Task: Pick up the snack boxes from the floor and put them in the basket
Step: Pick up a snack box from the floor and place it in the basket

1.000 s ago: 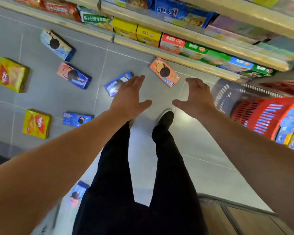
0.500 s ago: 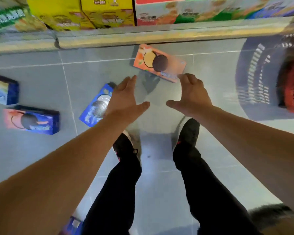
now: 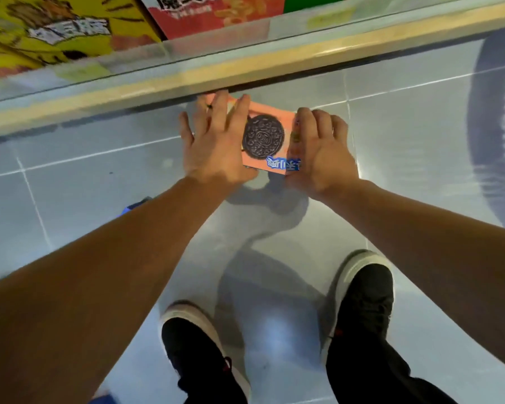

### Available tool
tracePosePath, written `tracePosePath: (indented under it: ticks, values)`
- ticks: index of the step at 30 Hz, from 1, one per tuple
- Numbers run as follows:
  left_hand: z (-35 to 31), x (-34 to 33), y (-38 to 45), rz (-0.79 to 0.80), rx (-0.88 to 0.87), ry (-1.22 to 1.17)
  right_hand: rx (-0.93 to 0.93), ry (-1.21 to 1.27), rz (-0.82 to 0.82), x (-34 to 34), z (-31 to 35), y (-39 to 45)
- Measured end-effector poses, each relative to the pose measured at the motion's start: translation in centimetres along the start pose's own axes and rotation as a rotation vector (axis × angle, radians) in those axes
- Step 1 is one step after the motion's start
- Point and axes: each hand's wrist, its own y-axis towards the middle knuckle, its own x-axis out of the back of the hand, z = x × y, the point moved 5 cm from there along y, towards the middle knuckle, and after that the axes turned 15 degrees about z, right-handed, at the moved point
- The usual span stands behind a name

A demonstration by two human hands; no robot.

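Observation:
An orange snack box [image 3: 264, 135] with a dark cookie printed on it lies on the grey tiled floor, right at the foot of the shelf. My left hand [image 3: 213, 144] rests over its left part with fingers spread. My right hand [image 3: 318, 150] clasps its right end. Both hands touch the box, which I hold between them. At the far right edge the blurred grey slotted wall of the basket [image 3: 499, 135] shows. A blue snack box corner [image 3: 134, 206] peeks out behind my left forearm.
The low shelf edge [image 3: 245, 62] runs across the top, close above the box, with yellow [image 3: 56, 30] and red [image 3: 216, 10] packs on it. My two black shoes [image 3: 199, 345] [image 3: 362, 310] stand on the tiles below the hands.
I have bent down much closer to the floor. Both hands moved forward from open in the air onto the orange box and closed around its ends.

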Motion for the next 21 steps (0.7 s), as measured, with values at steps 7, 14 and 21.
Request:
tracePosePath:
  ticks: [7,14,21]
  values:
    - [-2.4,0.9,-6.6,0.046,-0.055,0.038,0.030,0.087,0.230,0.9,-1.0,-7.0]
    - [-7.8,10.8,-22.3,0.222,-0.038,-0.118,0.045,-0.055,0.479,10.7,3.8,-22.8]
    - [-13.3,23.7,-36.9,0.400,0.036,-0.127,0.106,-0.111,0.278,24.4,10.2,-40.3]
